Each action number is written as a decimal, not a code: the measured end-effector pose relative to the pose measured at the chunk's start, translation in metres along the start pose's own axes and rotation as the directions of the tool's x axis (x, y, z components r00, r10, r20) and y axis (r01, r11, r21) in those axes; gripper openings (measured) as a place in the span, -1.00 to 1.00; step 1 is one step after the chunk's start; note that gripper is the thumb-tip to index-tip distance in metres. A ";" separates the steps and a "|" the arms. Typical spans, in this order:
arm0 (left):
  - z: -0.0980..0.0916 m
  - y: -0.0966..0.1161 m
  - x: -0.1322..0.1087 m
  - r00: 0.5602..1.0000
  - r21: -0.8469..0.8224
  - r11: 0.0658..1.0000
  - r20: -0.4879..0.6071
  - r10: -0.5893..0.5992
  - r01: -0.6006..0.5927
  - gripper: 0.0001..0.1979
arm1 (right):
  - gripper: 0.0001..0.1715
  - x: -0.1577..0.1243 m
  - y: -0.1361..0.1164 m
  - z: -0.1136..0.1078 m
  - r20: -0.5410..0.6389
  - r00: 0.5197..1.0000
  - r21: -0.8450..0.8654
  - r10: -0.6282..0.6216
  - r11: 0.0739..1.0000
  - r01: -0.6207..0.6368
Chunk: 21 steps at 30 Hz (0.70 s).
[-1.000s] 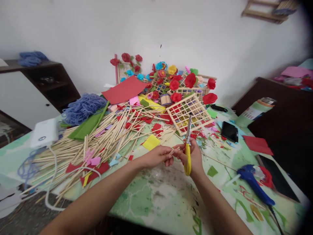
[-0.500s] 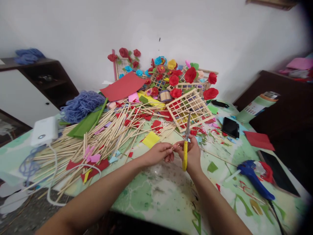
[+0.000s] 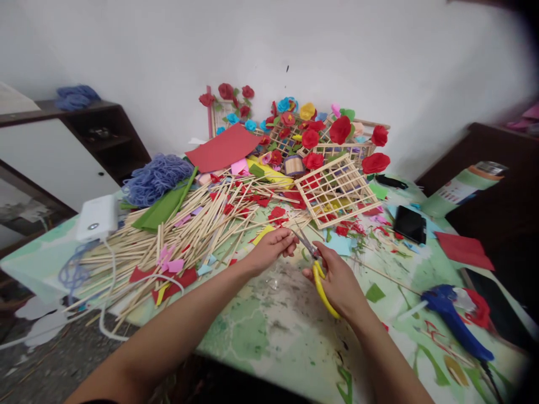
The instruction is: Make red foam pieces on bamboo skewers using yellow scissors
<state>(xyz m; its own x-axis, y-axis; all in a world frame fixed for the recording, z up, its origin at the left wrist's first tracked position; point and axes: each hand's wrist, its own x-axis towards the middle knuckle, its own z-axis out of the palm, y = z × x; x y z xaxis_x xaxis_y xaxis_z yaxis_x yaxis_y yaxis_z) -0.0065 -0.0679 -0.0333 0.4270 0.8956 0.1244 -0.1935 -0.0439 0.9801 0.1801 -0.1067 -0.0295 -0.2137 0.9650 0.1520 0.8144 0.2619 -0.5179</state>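
Fingers on the left hand [image 3: 273, 249] are pinched close together around a tiny pale bit [image 3: 293, 235] that is too small to name. Make a clock with the two hands in its middle. Just at three o'clock from the pinch, the right hand [image 3: 337, 278] is curled around scissors [image 3: 316, 274] with smooth yellow handles. Their thin, shiny blades look a little apart and point to about eleven o'clock, with the tips right beside the left fingertips. At ten o'clock lies a big, messy heap of straight wooden sticks [image 3: 202, 219], and behind it sits curly, fluffy blue yarn [image 3: 158, 179]. A flat red sheet [image 3: 225, 148] is at eleven. One o'clock has a stick frame [image 3: 337, 193] with lots of square holes, leaning near ruffly red flowers [image 3: 340, 130]. A hard blue glue gun [image 3: 457, 322] lies at four o'clock on the smooth, blotchy green and white table [image 3: 252, 348].
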 end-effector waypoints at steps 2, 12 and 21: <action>0.000 0.001 0.000 1.000 0.067 0.997 0.011 0.022 -0.023 -0.71 | -0.32 0.000 -0.001 0.001 0.005 1.000 -0.032 -0.030 0.999 0.030; -0.003 0.004 0.000 0.995 0.268 0.961 0.087 0.047 -0.069 -0.69 | -0.32 -0.002 -0.001 -0.004 0.027 0.999 -0.108 -0.031 0.994 0.034; -0.005 0.007 0.001 0.993 0.414 0.905 0.101 0.061 -0.097 -0.67 | -0.32 -0.002 -0.003 -0.005 0.019 0.999 -0.180 -0.044 0.983 0.046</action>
<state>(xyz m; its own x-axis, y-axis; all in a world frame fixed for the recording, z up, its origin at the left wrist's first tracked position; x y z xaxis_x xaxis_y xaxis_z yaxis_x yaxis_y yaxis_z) -0.0117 -0.0650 -0.0274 0.5019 0.8418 0.1985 0.1489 -0.3102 0.9389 0.1813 -0.1093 -0.0239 -0.2589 0.9528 0.1586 0.8876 0.2995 -0.3499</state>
